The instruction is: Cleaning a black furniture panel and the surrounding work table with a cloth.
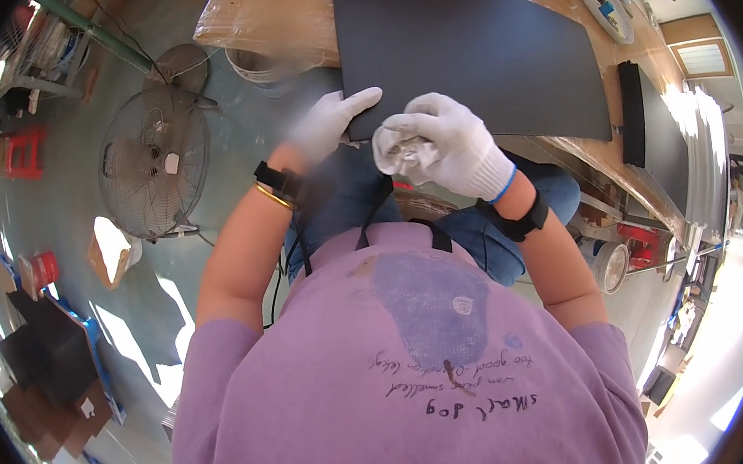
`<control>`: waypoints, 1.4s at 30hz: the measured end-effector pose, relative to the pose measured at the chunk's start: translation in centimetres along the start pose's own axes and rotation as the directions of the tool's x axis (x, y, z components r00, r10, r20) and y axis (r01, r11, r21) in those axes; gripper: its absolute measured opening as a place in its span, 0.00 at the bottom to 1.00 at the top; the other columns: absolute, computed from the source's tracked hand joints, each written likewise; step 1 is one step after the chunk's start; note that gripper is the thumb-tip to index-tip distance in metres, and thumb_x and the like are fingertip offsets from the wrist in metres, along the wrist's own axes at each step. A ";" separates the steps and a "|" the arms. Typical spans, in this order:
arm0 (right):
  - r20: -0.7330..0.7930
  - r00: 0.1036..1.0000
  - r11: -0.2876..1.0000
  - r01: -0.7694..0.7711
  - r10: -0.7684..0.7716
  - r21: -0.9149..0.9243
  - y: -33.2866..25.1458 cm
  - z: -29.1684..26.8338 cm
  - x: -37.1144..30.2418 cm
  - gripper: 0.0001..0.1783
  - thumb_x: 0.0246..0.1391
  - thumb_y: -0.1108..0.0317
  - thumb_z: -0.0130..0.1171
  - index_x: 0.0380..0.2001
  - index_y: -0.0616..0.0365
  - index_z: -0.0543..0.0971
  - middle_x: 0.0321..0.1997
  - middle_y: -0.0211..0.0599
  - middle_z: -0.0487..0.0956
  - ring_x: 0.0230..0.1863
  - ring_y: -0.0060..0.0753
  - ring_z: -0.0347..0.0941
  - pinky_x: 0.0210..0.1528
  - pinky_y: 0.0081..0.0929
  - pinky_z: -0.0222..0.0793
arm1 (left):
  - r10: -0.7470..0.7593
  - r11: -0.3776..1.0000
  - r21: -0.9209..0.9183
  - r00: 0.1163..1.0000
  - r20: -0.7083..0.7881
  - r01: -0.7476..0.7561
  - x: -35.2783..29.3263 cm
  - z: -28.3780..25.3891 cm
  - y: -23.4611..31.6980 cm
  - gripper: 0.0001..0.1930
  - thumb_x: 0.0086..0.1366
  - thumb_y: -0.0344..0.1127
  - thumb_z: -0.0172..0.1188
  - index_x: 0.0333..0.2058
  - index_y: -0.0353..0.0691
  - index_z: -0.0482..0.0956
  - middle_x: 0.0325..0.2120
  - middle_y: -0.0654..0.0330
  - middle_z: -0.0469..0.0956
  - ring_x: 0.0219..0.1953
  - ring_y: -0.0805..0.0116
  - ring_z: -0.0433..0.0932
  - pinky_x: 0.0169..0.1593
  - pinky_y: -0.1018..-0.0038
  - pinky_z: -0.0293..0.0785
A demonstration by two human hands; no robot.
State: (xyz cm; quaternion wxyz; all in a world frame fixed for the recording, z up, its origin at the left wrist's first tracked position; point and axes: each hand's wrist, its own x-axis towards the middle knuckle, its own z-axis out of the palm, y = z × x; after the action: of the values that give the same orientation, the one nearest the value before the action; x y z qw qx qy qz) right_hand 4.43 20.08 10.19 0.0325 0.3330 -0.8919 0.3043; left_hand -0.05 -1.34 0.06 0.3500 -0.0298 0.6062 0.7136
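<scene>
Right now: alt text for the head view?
White-gloved left hand touches the near-left corner of a large, flat, dark grey panel on a brown film-covered table; white-gloved right hand holds a crumpled white cloth-like wad. A round wire-caged fan stands at left.

Sunlight lies in bright patches (124, 337) on the grey-green floor (238, 168); a large fan (153, 161) stands left of a wooden table (277, 10).

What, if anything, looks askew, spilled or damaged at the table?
The dark panel sits askew on the brown table, its near-left corner jutting past the edge by the left hand. No spill or damage stands out.
</scene>
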 end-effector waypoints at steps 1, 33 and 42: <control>0.071 0.997 0.998 0.044 -0.041 -0.042 -0.1 1.3 0.9 0.19 0.36 0.70 0.64 0.38 0.46 0.81 0.38 0.37 0.77 0.41 0.46 0.75 0.44 0.39 0.73 | 0.153 0.985 0.082 0.988 -0.027 -0.150 1.2 -0.9 -2.1 0.21 0.64 0.50 0.59 0.41 0.36 0.80 0.31 0.63 0.80 0.29 0.73 0.78 0.35 0.73 0.75; -0.657 0.254 0.252 -0.963 0.710 -0.100 22.7 -20.3 -24.5 0.17 0.45 0.62 0.58 0.39 0.56 0.80 0.39 0.49 0.81 0.44 0.50 0.78 0.48 0.39 0.73 | 0.001 0.998 -0.055 0.989 -0.150 -0.009 -0.2 -0.4 1.8 0.14 0.63 0.44 0.62 0.39 0.39 0.77 0.25 0.62 0.78 0.18 0.75 0.74 0.14 0.80 0.61; -0.769 0.029 0.322 -0.918 0.639 0.233 21.3 -15.4 -25.3 0.16 0.50 0.58 0.56 0.40 0.53 0.83 0.38 0.47 0.83 0.42 0.50 0.79 0.48 0.38 0.73 | 0.039 0.979 -0.178 0.952 -0.304 -0.097 -0.3 -2.6 2.1 0.20 0.62 0.37 0.63 0.50 0.34 0.73 0.40 0.56 0.79 0.37 0.65 0.81 0.36 0.72 0.80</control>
State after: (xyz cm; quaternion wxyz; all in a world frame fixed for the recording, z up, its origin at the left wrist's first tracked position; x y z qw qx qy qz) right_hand 8.75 55.89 5.04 0.2808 -0.3978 -0.8451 0.2205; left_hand -1.89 -3.80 1.31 0.2249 -0.1497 0.5813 0.7675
